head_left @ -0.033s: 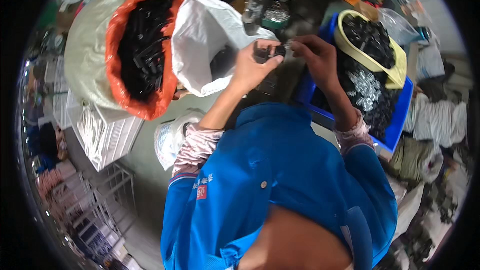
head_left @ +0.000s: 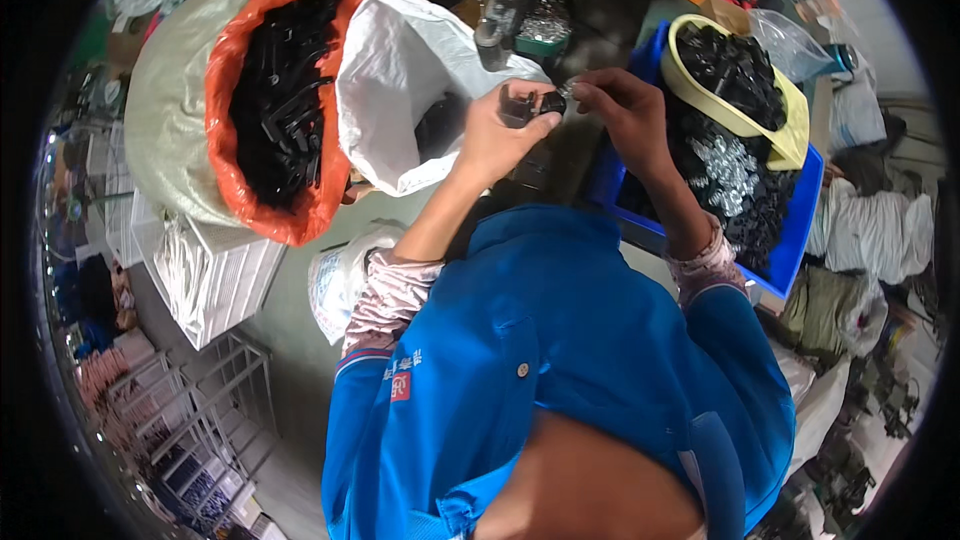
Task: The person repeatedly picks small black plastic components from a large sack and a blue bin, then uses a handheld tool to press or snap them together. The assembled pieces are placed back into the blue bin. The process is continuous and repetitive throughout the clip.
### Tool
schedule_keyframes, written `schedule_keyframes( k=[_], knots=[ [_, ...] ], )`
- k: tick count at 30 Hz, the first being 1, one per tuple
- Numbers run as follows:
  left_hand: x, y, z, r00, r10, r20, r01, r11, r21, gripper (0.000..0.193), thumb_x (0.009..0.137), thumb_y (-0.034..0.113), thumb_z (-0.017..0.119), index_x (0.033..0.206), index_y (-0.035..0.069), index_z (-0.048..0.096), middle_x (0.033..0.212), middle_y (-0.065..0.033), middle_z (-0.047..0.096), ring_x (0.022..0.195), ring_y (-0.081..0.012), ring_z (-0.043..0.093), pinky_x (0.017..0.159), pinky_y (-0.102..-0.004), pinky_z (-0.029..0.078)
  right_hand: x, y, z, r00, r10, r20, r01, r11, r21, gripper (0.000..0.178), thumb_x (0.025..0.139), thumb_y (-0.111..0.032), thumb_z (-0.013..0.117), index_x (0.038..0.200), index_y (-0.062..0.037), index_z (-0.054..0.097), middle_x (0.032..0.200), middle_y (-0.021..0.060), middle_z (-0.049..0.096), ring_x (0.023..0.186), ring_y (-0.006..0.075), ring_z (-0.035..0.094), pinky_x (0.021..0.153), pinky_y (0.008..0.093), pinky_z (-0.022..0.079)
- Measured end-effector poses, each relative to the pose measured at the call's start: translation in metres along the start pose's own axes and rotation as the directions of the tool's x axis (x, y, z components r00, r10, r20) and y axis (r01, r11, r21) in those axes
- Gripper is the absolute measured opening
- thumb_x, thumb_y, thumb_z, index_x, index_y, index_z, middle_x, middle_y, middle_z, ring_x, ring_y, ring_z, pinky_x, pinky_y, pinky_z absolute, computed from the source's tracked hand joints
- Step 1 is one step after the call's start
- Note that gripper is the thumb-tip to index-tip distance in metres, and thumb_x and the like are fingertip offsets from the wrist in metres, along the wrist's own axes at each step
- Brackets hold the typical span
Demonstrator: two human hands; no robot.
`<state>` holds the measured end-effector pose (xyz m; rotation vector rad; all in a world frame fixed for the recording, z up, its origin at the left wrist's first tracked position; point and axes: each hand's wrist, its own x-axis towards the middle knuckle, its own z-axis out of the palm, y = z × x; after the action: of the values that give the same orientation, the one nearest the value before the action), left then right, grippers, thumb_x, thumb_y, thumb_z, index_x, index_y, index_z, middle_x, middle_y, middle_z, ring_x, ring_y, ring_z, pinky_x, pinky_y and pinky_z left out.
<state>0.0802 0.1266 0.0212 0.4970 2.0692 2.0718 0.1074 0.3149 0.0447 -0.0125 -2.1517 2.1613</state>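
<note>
Hardly anything has shifted: between the white sack (head_left: 375, 90) and the blue bin's (head_left: 806, 215) left edge, our left grip (head_left: 497, 137) clasps a black part (head_left: 552, 103); our right grip (head_left: 638, 118) pinches a small shiny piece (head_left: 568, 90) beside it.

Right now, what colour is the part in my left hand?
That part is black, clearest in the head view.

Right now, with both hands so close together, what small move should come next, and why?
Probably ease the small shiny piece against the black plastic part, since the bare right hand pinches it right beside that part, which the bare left hand grips. Whether they touch is unclear.
</note>
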Motion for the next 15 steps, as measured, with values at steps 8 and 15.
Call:
schedule_keyframes(
  k=[8, 15],
  knots=[
    [-0.004, -0.008, 0.000, 0.999, -0.033, -0.030, 0.036, 0.997, 0.073, 0.027, 0.077, 0.007, 0.077, 0.102, 0.002, 0.068, 0.086, -0.0019, 0.066, 0.081, -0.0076, 0.060, 0.075, -0.0239, 0.050, 0.002, 0.007, 0.006, 0.865, -0.455, 0.211, 0.491, 0.686, -0.538, 0.012, 0.081, -0.001, 0.066, 0.093, 0.0002, 0.068, 0.090, 0.0134, 0.067, 0.082, 0.0280, 0.064, 0.072, 0.0345, 0.051],
    [-0.006, -0.006, 0.003, 0.990, 0.126, -0.059, -0.109, 0.968, 0.228, 0.031, 0.079, 0.011, 0.075, 0.107, 0.004, 0.064, 0.094, -0.0096, 0.069, 0.093, -0.0182, 0.066, 0.084, -0.0321, 0.051, 0.012, -0.008, 0.006, 0.910, -0.274, 0.310, 0.412, 0.675, -0.613, 0.011, 0.082, 0.000, 0.063, 0.092, -0.0009, 0.067, 0.094, 0.0179, 0.064, 0.086, 0.0341, 0.065, 0.074, 0.0378, 0.052]
  ],
)
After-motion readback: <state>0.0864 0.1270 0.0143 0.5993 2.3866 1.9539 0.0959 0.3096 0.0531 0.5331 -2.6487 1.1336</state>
